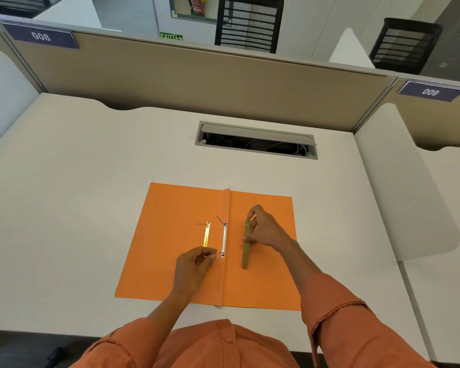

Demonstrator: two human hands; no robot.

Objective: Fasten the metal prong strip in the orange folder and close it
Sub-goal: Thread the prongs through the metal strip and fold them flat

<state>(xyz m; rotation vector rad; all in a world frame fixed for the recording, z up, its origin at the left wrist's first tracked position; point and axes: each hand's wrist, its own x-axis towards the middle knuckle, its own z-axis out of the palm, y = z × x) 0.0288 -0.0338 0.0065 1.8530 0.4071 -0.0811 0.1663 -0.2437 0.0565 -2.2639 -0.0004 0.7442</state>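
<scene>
Head view shows you the orange folder (181,235) lying open and flat, well inside the white desk (77,208), with bare desk on every side. Your left hand (194,266) pinches a thin prong at the near end of the silver strip (224,240) by the fold. Your right hand (263,229) grips the green-gold metal bar (246,254) on the right leaf. A gold strip (206,235) lies left of the fold. Beyond, a cable hatch (255,140) and beige partition (197,81).

The orange folder (170,235) lies open flat, a white prong strip (224,239) along its spine.
</scene>
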